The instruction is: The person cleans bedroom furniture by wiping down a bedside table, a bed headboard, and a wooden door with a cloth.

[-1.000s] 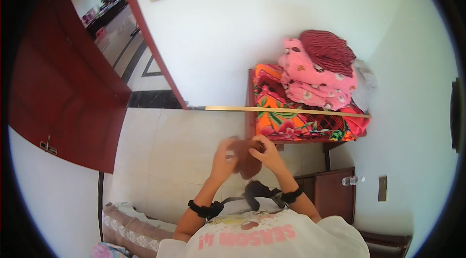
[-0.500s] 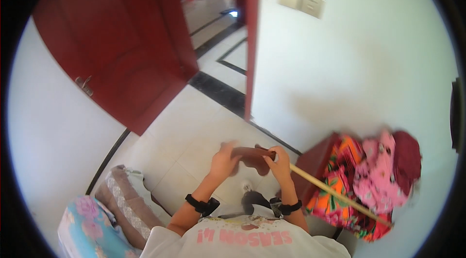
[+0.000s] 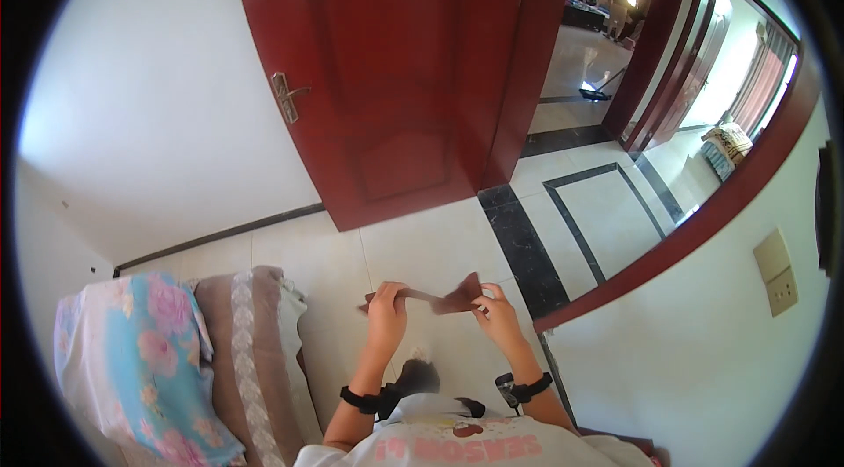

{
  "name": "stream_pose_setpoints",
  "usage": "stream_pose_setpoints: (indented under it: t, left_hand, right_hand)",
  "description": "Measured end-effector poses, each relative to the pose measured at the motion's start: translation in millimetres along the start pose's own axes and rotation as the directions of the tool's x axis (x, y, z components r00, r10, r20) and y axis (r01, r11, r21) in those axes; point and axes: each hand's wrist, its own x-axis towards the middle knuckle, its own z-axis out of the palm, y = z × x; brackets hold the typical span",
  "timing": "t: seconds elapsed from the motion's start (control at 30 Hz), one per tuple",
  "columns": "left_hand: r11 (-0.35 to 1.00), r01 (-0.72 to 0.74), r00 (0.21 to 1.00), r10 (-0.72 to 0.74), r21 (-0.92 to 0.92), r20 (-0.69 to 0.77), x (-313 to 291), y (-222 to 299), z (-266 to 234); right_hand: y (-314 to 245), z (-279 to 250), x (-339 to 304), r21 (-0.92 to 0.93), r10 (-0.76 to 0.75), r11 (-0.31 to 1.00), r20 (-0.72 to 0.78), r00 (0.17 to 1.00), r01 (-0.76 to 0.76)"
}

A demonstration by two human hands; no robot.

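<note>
Bare forearms, no sleeves reaching the wrists. Left hand (image 3: pixel 387 316) and right hand (image 3: pixel 498 319): no gloves, no rings discernible. Black wristband (image 3: pixel 359 399) on left wrist; matching black wristband (image 3: pixel 530 390) on right, with small dark module attached. White T-shirt (image 3: pixel 457 447) with pink lettering and small dark print.

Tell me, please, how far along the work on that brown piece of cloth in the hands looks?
Done: little shows as finished; no folded pile is in view. In hand: the brown cloth is stretched flat between the left hand and the right hand, above the tiled floor. Left: it is not folded or set down; the flowered bedding lies at the left, apart from it.
</note>
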Motion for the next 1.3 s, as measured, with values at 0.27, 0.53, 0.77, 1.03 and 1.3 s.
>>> stream_pose_setpoints:
  t: [0.27,0.53,0.77,1.03,1.3]
  left_hand:
    - [0.992,0.047,0.993,-0.034,0.119,-0.110,148,-54,-21]
    - [0.977,-0.107,0.994,0.106,0.185,0.015,255,-93,3]
    - [0.817,-0.006,0.969,0.148,0.577,-0.199,383,-133,49]
    - [0.681,-0.034,0.988,0.131,0.732,-0.076,502,-155,34]
    - [0.857,0.221,0.975,-0.203,0.466,-0.090,564,-194,35]
  right_hand:
    - [1,34,162,0.231,-0.041,0.972,-0.027,0.999,0.046]
    - [57,42,287,0.238,0.111,0.964,0.038,0.993,-0.117]
    - [109,71,430,0.336,0.035,0.941,-0.026,0.999,-0.024]
    - [95,73,593,0.311,-0.230,0.906,-0.203,0.952,0.285]
    - [82,71,670,0.353,-0.226,0.889,-0.215,0.950,0.291]
